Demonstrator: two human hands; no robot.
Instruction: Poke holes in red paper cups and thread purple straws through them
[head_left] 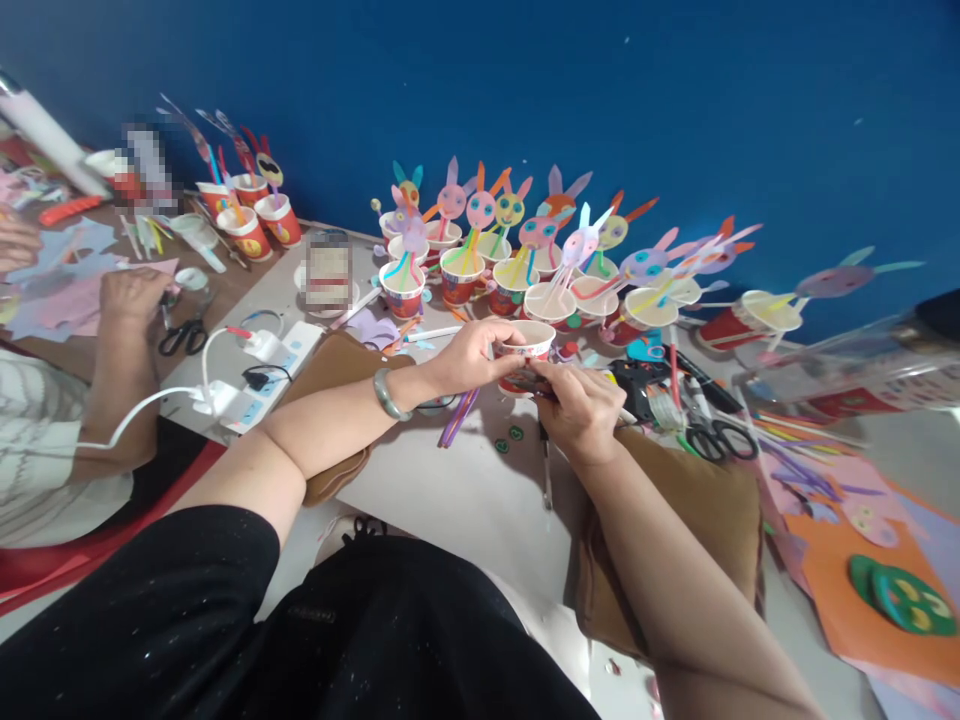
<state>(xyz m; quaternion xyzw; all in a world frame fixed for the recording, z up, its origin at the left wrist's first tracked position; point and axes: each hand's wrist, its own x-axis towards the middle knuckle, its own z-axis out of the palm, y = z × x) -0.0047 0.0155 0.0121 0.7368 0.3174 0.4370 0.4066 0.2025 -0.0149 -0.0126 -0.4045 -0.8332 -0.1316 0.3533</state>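
A red and white paper cup (534, 346) stands in front of me with its open top up. My left hand (480, 355) grips its rim, thumb and fingers closed on the near left wall. Close against the cup's right front side is my right hand (585, 400), its fingers closed around something dark and small that I cannot make out. Purple straws (459, 418) lie on the table below my left hand. Two small green paper rounds (508, 438) lie near them, and a thin tool (547, 470) lies under my right hand.
Several paper cups with paper rabbit heads (480, 210) stand behind, along the blue wall. Right are black scissors (720, 438), a clear bottle (840, 370) and coloured paper (840, 600). Brown cushions (675, 500) flank me. Left are a power strip (274, 375) and another person's hand (135, 295).
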